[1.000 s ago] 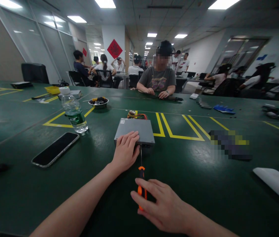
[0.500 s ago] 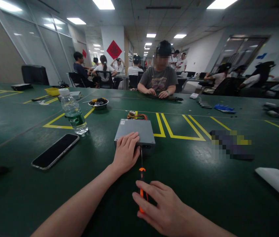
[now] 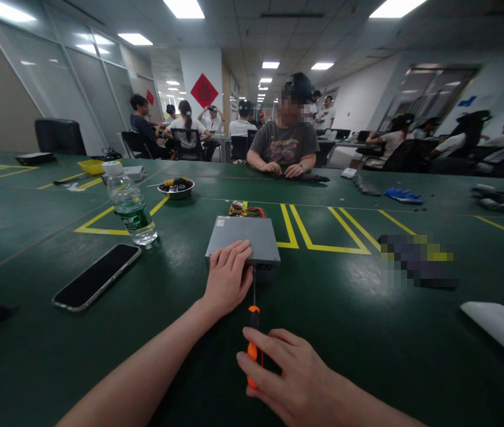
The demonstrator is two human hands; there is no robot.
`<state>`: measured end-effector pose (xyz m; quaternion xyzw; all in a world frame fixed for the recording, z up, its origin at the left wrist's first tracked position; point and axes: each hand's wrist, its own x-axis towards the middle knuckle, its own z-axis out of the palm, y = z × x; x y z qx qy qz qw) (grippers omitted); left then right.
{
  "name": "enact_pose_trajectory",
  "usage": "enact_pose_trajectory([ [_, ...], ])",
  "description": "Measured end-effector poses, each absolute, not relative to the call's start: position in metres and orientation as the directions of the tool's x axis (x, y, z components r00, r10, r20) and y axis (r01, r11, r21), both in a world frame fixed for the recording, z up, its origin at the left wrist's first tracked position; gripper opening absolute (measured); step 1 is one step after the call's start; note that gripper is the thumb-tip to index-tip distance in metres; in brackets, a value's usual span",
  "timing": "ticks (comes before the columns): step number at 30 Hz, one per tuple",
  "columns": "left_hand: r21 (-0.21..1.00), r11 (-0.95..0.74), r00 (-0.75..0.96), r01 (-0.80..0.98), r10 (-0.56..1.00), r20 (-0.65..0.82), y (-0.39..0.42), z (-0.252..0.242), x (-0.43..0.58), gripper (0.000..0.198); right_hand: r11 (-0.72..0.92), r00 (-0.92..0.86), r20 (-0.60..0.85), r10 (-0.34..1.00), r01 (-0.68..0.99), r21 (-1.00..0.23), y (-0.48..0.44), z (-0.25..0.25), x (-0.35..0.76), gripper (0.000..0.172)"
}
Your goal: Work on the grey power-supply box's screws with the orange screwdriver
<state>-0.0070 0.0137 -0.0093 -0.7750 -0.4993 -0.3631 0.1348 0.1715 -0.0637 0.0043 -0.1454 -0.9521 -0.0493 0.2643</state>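
Note:
A grey metal computer power supply [image 3: 245, 234] lies on the green table with its bundle of coloured wires [image 3: 248, 210] at the far side. My left hand [image 3: 230, 276] grips its near left corner, fingers flat over the top and thumb down at the front face. In my right hand [image 3: 289, 370] is an orange and black screwdriver [image 3: 253, 350], held by the handle between thumb and fingers. Its thin shaft points away from me and reaches the power supply's front face beside my left thumb. The tip is hidden in the dark there.
Left of the power supply lie a phone [image 3: 98, 277] and a water bottle [image 3: 131, 207]. Farther back is a metal bowl [image 3: 177, 188] with tools. A white object [image 3: 498, 329] and a blurred-out item [image 3: 416, 261] lie right. Across the table sits a person [image 3: 284, 142]; blue gloves [image 3: 403, 195] lie nearby.
The screwdriver's handle appears slightly turned within my right fingers. My left hand stays on the power supply. The whole view has shifted a little.

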Motion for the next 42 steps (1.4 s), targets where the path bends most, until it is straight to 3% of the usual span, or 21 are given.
enact_pose_trajectory([
  [5, 0.151, -0.466, 0.235, 0.872, 0.669, 0.705, 0.0135, -0.0096, -0.0068, 0.03, 0.955, -0.747, 0.624, 0.227, 0.296, 0.007, -0.0642, -0.0006, 0.1708, 0.017],
  [11, 0.149, -0.471, 0.241, 0.87, 0.668, 0.704, 0.0144, -0.0097, -0.0077, 0.03, 0.94, -0.816, 0.499, 0.293, 0.342, 0.008, -0.0678, 0.0051, 0.1705, 0.029],
  [17, 0.145, -0.475, 0.248, 0.868, 0.668, 0.701, 0.0154, -0.0104, -0.0087, 0.032, 0.947, -0.724, 0.64, 0.257, 0.321, -0.017, -0.065, 0.0022, 0.1769, 0.026],
  [22, 0.15, -0.466, 0.242, 0.872, 0.676, 0.696, 0.0143, -0.0097, -0.0082, 0.03, 0.936, -0.762, 0.558, 0.329, 0.339, -0.089, -0.0652, 0.0017, 0.1781, 0.034],
  [25, 0.158, -0.467, 0.241, 0.87, 0.683, 0.689, 0.0136, -0.0086, -0.0078, 0.03, 0.938, -0.81, 0.498, 0.31, 0.347, -0.019, -0.0642, 0.0035, 0.1751, 0.036],
  [32, 0.16, -0.471, 0.239, 0.867, 0.676, 0.697, 0.0136, -0.0082, -0.0076, 0.03, 0.945, -0.721, 0.646, 0.25, 0.326, -0.003, -0.0618, -0.001, 0.1733, 0.026],
  [36, 0.158, -0.472, 0.24, 0.867, 0.674, 0.699, 0.0133, -0.0079, -0.0071, 0.031, 0.936, -0.783, 0.537, 0.314, 0.349, -0.04, -0.0632, -0.001, 0.1726, 0.038],
  [38, 0.154, -0.47, 0.242, 0.869, 0.676, 0.696, 0.013, -0.0079, -0.007, 0.031, 0.932, -0.81, 0.487, 0.326, 0.36, -0.026, -0.0643, 0.0004, 0.1721, 0.036],
  [42, 0.154, -0.463, 0.237, 0.873, 0.678, 0.696, 0.013, -0.0088, -0.0075, 0.031, 0.944, -0.764, 0.594, 0.251, 0.33, 0.025, -0.0647, 0.0022, 0.173, 0.027],
])
